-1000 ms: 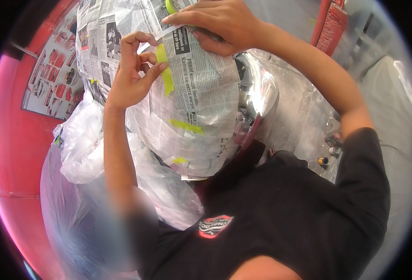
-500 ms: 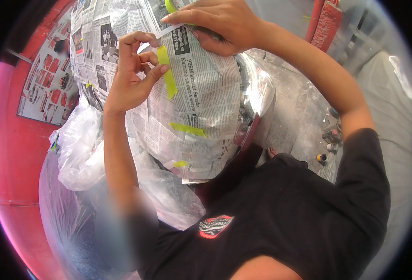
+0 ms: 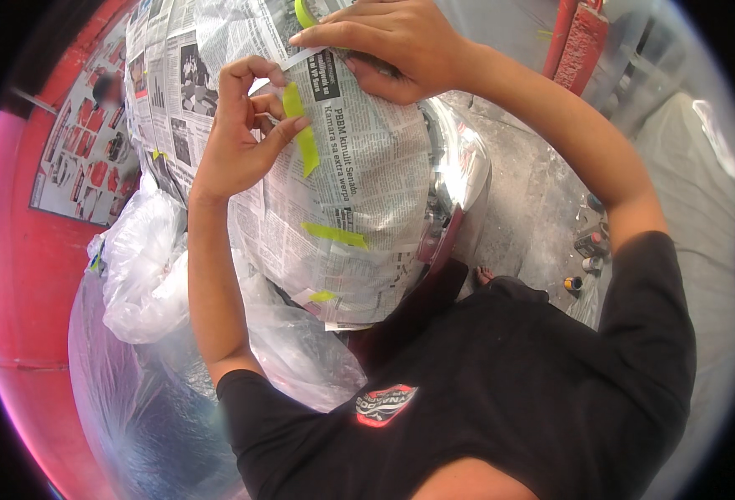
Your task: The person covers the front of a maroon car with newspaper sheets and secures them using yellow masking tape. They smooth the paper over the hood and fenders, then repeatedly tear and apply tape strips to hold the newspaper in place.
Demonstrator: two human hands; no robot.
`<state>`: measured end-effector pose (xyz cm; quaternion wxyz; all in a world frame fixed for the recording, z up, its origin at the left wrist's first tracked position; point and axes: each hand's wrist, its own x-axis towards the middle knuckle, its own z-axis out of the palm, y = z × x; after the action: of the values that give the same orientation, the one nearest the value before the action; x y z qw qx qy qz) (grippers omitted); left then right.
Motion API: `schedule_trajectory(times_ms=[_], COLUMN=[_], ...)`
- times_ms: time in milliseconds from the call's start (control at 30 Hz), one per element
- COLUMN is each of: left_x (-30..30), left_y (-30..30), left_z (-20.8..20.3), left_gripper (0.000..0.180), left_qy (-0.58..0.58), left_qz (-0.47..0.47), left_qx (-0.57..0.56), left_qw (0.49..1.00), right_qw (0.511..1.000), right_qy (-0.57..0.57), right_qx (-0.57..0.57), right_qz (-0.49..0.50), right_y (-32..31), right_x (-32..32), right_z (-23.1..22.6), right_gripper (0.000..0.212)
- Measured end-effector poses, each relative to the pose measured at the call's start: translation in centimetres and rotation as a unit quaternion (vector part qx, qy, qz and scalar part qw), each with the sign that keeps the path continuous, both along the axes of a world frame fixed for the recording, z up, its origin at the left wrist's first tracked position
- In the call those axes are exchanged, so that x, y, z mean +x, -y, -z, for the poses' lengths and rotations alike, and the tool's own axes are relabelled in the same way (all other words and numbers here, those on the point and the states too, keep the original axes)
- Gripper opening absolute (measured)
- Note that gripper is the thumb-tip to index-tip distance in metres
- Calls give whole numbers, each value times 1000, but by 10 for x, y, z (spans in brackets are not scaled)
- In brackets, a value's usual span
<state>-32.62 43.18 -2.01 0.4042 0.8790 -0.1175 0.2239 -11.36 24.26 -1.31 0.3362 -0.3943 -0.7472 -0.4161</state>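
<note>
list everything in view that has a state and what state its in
Newspaper, spread over a rounded shape, taped
Left hand, fingers bent, thumb at the upper tape strip
Upper tape strip, how firmly stuck unclear
Right hand, bent over the newspaper, hold unclear
White strip, spanning between the hands
Middle tape strip, stuck across the newspaper
Plastic sheeting, crumpled
Poster, on red wall

I'm in what looks like vehicle paint or body workshop. Before me: newspaper [image 3: 384,167] over curved dark-red bodywork [image 3: 444,242], strips of yellow-green tape [image 3: 334,235], shiny lamp-like part [image 3: 459,158] uncovered at edge. Clear plastic sheeting [image 3: 147,271] bunched at my left. Red wall [image 3: 17,292] beyond carries picture poster [image 3: 84,171]. Small containers [image 3: 573,284] on worn concrete floor [image 3: 517,187] at my right.
</note>
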Motion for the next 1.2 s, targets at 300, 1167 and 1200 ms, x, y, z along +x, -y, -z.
schedule_trajectory(times_ms=[300,1167,1200], left_x=[-5,-6,-6], left_y=[8,1,1], left_z=[-12,19,22], left_gripper=[68,69,70], left_qy=[-44,50,101], left_qz=[-44,-184,-198], left_qx=[65,16,52], left_qw=[996,981,973], right_qw=[1000,999,999], right_qy=[0,0,2], right_qx=[9,-27,-11], right_qz=[-11,30,36], right_y=[-1,7,5], right_x=[0,-8,-6], right_z=[1,-2,1], right_gripper=[52,53,53])
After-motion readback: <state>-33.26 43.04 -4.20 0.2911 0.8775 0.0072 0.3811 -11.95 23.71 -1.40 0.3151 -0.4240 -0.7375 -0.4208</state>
